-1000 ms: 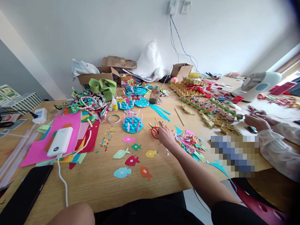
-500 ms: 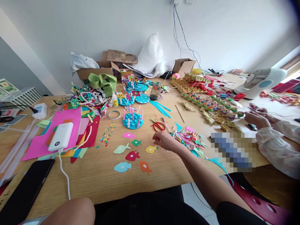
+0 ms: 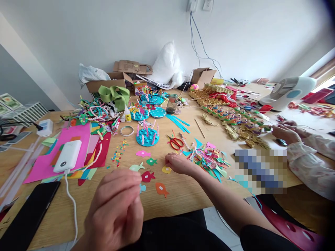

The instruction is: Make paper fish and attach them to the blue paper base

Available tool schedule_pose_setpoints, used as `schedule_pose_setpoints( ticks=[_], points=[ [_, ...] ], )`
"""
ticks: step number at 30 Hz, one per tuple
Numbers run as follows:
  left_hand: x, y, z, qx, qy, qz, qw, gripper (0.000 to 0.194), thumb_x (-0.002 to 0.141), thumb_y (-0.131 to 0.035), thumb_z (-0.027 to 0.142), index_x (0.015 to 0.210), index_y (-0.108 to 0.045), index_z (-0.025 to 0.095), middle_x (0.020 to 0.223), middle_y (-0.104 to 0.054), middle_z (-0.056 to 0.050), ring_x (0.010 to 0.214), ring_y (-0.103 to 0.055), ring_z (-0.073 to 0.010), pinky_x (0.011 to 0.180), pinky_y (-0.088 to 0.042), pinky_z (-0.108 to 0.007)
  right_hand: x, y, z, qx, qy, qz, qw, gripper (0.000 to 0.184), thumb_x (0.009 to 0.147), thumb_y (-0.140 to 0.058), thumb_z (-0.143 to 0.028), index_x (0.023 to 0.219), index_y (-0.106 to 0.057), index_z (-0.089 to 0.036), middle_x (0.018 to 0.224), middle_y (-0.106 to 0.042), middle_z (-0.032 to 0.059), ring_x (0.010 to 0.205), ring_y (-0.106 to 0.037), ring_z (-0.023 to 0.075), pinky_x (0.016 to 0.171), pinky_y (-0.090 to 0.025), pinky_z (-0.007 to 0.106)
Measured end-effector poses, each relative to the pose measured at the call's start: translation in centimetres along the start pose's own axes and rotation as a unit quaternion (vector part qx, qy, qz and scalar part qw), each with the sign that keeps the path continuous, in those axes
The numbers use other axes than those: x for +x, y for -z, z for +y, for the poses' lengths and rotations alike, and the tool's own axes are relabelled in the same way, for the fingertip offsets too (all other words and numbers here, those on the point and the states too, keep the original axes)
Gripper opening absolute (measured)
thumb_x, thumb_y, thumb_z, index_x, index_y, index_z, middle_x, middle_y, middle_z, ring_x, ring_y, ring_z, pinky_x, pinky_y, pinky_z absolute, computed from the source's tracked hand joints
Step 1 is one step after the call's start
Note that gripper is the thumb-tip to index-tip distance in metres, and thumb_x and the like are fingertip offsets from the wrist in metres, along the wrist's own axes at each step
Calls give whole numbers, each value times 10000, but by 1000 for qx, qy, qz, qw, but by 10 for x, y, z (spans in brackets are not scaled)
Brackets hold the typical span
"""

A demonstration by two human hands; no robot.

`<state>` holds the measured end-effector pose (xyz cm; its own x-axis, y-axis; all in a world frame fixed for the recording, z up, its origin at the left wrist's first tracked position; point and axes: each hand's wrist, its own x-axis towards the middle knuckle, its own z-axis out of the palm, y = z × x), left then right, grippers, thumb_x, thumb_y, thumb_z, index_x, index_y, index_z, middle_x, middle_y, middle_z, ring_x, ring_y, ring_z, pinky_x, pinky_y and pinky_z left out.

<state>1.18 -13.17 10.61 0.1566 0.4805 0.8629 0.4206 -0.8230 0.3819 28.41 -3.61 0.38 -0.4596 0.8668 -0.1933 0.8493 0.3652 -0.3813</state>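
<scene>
My left hand (image 3: 115, 205) is up close at the lower middle, above the table edge. Its fingers are bent together toward the thumb, and whatever they may hold is hidden. It covers most of a light blue paper fish (image 3: 142, 188). My right hand (image 3: 178, 163) lies low over the tail end of a yellow paper fish (image 3: 165, 170), fingers curled in; the fingertips are hidden. Around it lie a red fish (image 3: 148, 176), an orange fish (image 3: 160, 188), a green fish (image 3: 151, 161), a pale green fish (image 3: 136, 167) and a pink fish (image 3: 142, 153), most with a small white square.
Behind stands a blue disc with pink twisted posts (image 3: 147, 137). Red-handled scissors (image 3: 175, 142) and a heap of paper scraps (image 3: 209, 157) lie nearby. A power bank (image 3: 67, 156) and phone (image 3: 30, 212) are at left. A co-worker's hands (image 3: 286, 132) are at far right.
My left hand has come into view from below, in front of the light blue fish. My right hand has shifted slightly left, covering more of the yellow fish. The view has tilted slightly.
</scene>
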Motion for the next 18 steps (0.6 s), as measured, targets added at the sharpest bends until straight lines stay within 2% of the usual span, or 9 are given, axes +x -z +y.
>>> schedule_pose_setpoints(
  ticks=[2,3,6,9,14,16,18],
  points=[
    [21,-21,-4,-28,-43,37,998,456,729,-586,-28,1124,-595,201,980,-641,-48,883,-637,-190,749,-556,-348,3,0,0,-16,-8,-13,1000,73,836,-555,-148,870,-619,-140,930,-654,103,903,-595,196,760,-394,264],
    [25,-30,-6,-41,-38,51,997,470,724,-565,-51,1133,-586,180,980,-642,-58,879,-636,-190,739,-556,-346,3,0,1,-20,-10,-19,1000,73,838,-555,-154,874,-617,-141,937,-654,105,903,-596,198,758,-393,265],
    [21,-46,-15,-71,13,41,997,394,741,-547,-53,1071,-598,158,955,-644,-69,880,-630,-195,745,-553,-349,4,1,1,-22,-12,-35,999,81,848,-543,-161,881,-614,-139,953,-655,110,909,-598,203,761,-392,269],
    [9,-57,-28,-117,89,19,989,301,797,-528,2,1037,-598,170,943,-625,-64,891,-612,-188,760,-548,-341,4,2,0,-21,-18,-42,999,92,855,-525,-154,880,-611,-132,961,-653,119,912,-596,212,765,-394,278],
    [-1,-78,-51,-157,226,-59,960,201,856,-498,99,1002,-596,196,948,-597,-45,850,-602,-161,746,-536,-295,-1,3,-1,9,-4,4,1000,97,876,-511,-150,899,-604,-135,945,-638,104,892,-583,184,771,-398,263],
    [-5,-87,-59,-139,248,-100,954,201,855,-483,98,995,-591,193,930,-608,-43,837,-600,-157,747,-526,-291,-4,3,0,29,9,36,999,111,886,-504,-147,927,-607,-138,950,-632,94,892,-577,172,777,-401,259],
    [-9,-97,-64,-98,233,-169,952,208,832,-480,73,962,-595,187,933,-625,-51,866,-592,-169,792,-510,-317,-8,3,2,41,15,57,997,117,875,-527,-145,953,-615,-140,957,-629,89,895,-575,173,783,-403,266]
  ],
)
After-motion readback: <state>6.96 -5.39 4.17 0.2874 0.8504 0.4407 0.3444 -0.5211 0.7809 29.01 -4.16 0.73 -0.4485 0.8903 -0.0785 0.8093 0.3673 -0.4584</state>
